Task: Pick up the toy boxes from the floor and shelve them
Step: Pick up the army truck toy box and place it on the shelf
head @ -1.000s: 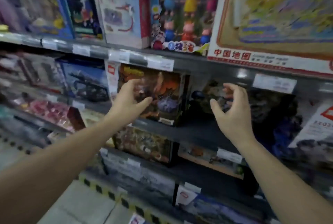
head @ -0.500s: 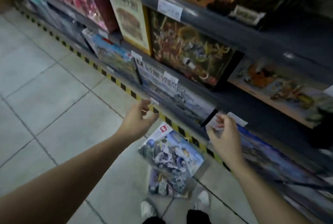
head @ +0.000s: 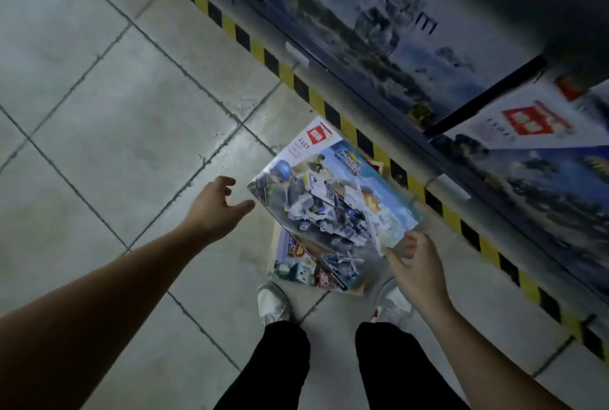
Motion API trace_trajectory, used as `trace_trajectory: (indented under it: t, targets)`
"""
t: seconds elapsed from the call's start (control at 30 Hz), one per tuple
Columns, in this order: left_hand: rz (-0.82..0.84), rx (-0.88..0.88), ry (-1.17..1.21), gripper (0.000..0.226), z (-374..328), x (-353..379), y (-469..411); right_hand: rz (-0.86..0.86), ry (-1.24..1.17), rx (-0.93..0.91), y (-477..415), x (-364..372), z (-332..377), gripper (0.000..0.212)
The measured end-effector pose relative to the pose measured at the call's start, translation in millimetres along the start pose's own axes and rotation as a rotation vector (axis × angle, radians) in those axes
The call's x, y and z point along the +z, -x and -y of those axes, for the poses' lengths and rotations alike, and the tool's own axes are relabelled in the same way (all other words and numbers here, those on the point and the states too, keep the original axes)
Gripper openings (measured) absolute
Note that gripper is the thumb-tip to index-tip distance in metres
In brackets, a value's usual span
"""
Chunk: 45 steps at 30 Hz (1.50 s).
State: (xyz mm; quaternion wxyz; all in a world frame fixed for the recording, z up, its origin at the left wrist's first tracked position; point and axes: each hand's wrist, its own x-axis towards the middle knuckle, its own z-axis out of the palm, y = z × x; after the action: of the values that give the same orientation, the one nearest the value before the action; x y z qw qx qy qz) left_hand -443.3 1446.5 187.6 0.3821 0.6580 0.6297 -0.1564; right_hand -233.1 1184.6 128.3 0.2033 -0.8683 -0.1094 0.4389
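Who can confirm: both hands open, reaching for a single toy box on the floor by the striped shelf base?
Not single: head view shows the truck box lying on a second box. Left hand and right hand are open, reaching.

A flat cardboard toy box printed with an armoured truck (head: 333, 198) lies on a second flat toy box (head: 296, 263) on the grey tiled floor (head: 115, 113), just ahead of the white shoes (head: 272, 301). The yellow-and-black striped floor strip (head: 255, 47) and the low metal shelf (head: 379, 106) run along its right. The left hand (head: 214, 208) is just left of the top box, and the right hand (head: 416, 269) is at its near right corner.
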Motion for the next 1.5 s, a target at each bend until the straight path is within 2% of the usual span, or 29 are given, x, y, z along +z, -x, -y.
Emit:
trace_trajectory:
  t: [0.13,0.27,0.43,0.53,0.57,0.63,0.7,0.77,0.83,0.87,1.0,1.07,1.2,1.3,1.37,1.47,1.5]
  targets:
    - [0.015,-0.025,-0.085,0.075,34.1,42.0,-70.4,-0.006,0.004,0.16,-42.9,58.1,-55.2,0.037]
    - [0.055,0.003,-0.193,0.087,47.7,77.2,-131.3,-0.03,-0.125,0.366,-74.1,98.4,-88.3,0.073]
    - [0.061,0.074,-0.227,0.088,39.8,104.0,-190.3,-0.054,-0.248,0.5,-105.4,137.7,-114.1,0.089]
    - [0.084,0.064,-0.228,0.102,34.3,114.7,-215.0,-0.067,-0.353,0.568,-120.8,151.0,-119.3,0.108]
    - [0.093,0.059,-0.223,0.106,35.0,118.2,-222.8,-0.056,-0.382,0.593,-125.6,153.4,-120.4,0.104]
    - [0.109,0.052,-0.197,0.113,34.5,126.2,-235.8,-0.023,-0.478,0.655,-133.1,158.5,-120.4,0.081]
    - [0.142,0.05,-0.166,0.114,32.2,133.3,-245.4,-0.013,-0.564,0.677,-139.3,164.7,-122.5,0.074]
    - [0.186,0.074,-0.16,0.103,30.5,140.1,-254.6,0.005,-0.654,0.701,-146.5,168.0,-125.6,0.082]
    - [0.192,0.073,-0.131,0.091,29.9,146.2,-261.2,0.041,-0.728,0.728,-149.5,168.1,-124.8,0.067]
    - [0.181,0.065,-0.119,0.088,31.1,148.0,-264.1,0.035,-0.771,0.74,-151.5,166.6,-125.9,0.066]
    - [0.159,0.037,-0.112,0.093,35.6,147.3,-267.1,0.077,-0.855,0.783,-155.4,165.5,-125.9,0.123]
    - [0.138,0.04,-0.103,0.096,41.6,145.5,-269.0,0.055,-0.886,0.782,-153.7,165.1,-125.6,0.131]
    - [0.076,0.061,-0.059,0.08,34.2,135.1,-240.2,-0.023,-0.892,0.721,-141.0,151.6,-115.8,0.101]
    - [0.038,0.087,-0.003,0.075,32.1,118.6,-221.0,-0.017,-0.881,0.679,-125.4,135.8,-102.2,0.115]
    - [0.029,0.105,0.029,0.071,25.4,101.3,-202.4,-0.025,-0.87,0.642,-110.4,119.7,-87.8,0.111]
    - [0.012,0.127,0.074,0.069,13.0,70.2,-170.0,-0.064,-0.855,0.559,-83.4,87.1,-63.0,0.068]
    - [0.005,0.14,0.08,0.071,8.0,58.7,-158.2,-0.073,-0.861,0.528,-74.5,76.8,-55.7,0.064]
